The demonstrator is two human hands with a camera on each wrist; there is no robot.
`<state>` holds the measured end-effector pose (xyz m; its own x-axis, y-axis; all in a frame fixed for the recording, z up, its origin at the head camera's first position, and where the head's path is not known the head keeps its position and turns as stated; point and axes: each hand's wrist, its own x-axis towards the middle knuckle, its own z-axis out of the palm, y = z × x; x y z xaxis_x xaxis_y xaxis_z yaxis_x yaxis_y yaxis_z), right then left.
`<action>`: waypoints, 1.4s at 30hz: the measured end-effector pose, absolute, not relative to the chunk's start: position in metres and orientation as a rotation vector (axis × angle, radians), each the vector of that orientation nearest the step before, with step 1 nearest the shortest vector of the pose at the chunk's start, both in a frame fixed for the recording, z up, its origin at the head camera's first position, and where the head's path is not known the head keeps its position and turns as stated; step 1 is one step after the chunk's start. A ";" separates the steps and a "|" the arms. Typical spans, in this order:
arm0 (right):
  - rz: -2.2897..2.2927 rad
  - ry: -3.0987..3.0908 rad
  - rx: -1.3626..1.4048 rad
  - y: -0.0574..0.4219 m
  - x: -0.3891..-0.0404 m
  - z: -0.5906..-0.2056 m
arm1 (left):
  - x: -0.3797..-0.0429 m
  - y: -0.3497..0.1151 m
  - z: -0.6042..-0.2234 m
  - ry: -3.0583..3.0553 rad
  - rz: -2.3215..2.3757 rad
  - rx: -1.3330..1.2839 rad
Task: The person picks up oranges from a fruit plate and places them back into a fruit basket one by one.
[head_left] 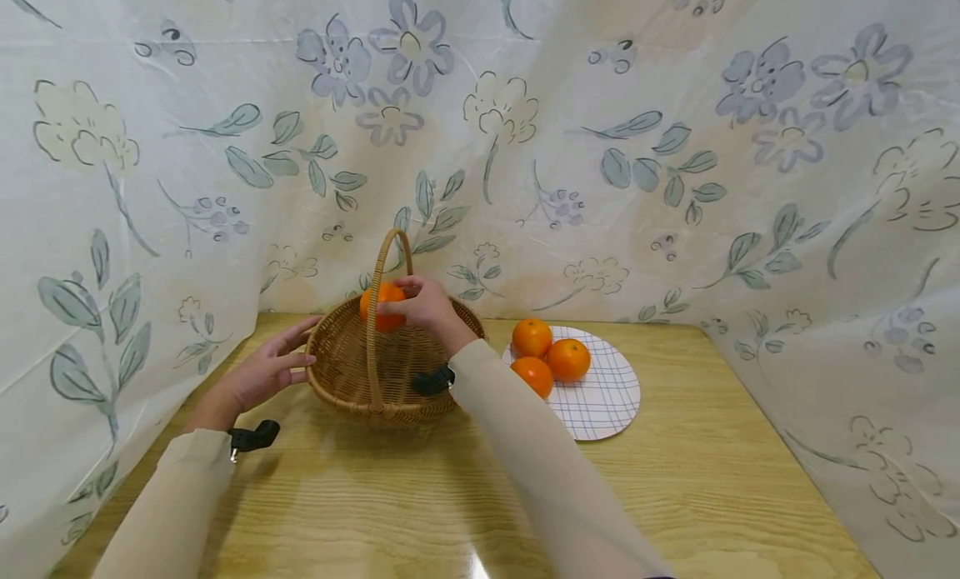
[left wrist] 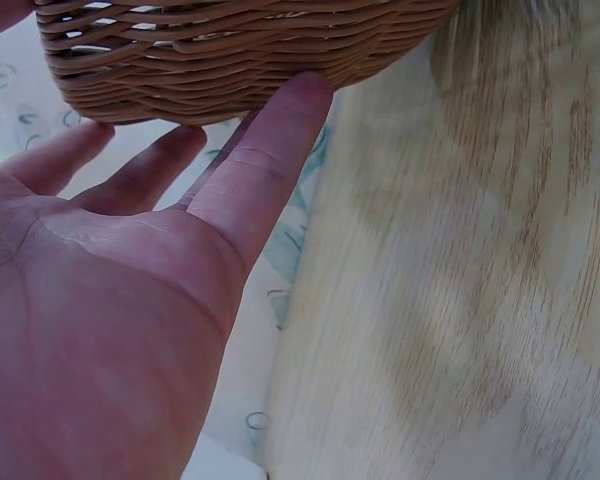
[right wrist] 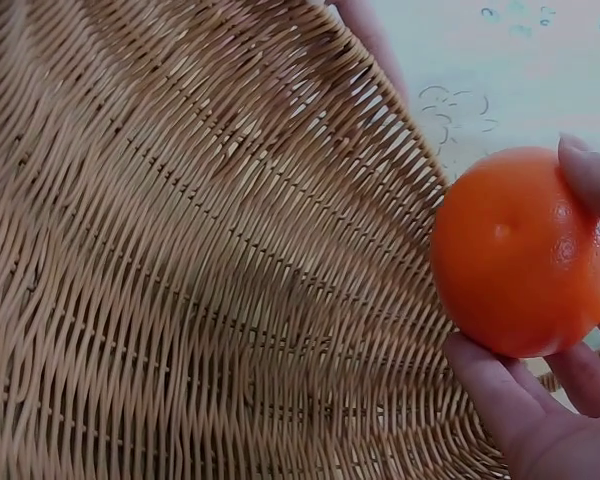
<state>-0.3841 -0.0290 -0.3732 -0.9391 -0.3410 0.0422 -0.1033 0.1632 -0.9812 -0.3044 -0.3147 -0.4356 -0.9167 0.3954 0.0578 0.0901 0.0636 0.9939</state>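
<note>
A wicker basket (head_left: 348, 371) with a tall arched handle stands on the table. My right hand (head_left: 431, 306) grips an orange (right wrist: 520, 250) over the far part of the basket, behind the handle in the head view. In the right wrist view, fingers and thumb hold the fruit from opposite sides, close to the woven rim. My left hand (head_left: 266, 369) touches the basket's left side from outside, its fingers (left wrist: 265, 160) extended against the weave. The woven interior shows no fruit lying in it.
Right of the basket, a round white mat (head_left: 600, 404) with blue checks bears three more oranges (head_left: 568, 360). Floral curtain (head_left: 487, 146) encloses the wooden table (head_left: 360, 512) at the back and both sides. Each wrist carries a small black device (head_left: 255, 436).
</note>
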 end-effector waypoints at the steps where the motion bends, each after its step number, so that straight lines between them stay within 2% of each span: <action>1: -1.865 2.248 -0.435 -0.030 -0.385 -0.374 | -0.305 -0.314 -0.436 2.107 1.944 0.502; 12: -1.806 2.267 -0.424 -0.039 -0.394 -0.381 | -0.309 -0.310 -0.432 2.113 1.933 0.451; 42: -1.712 2.300 -0.396 -0.057 -0.386 -0.396 | -0.296 -0.315 -0.435 2.107 1.949 0.498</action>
<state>-0.3859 -0.0566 -0.3963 -0.9327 -0.3589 -0.0356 -0.0689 0.2741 -0.9592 -0.2964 -0.3149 -0.4349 -0.9164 0.3954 0.0617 0.0922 0.0587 0.9940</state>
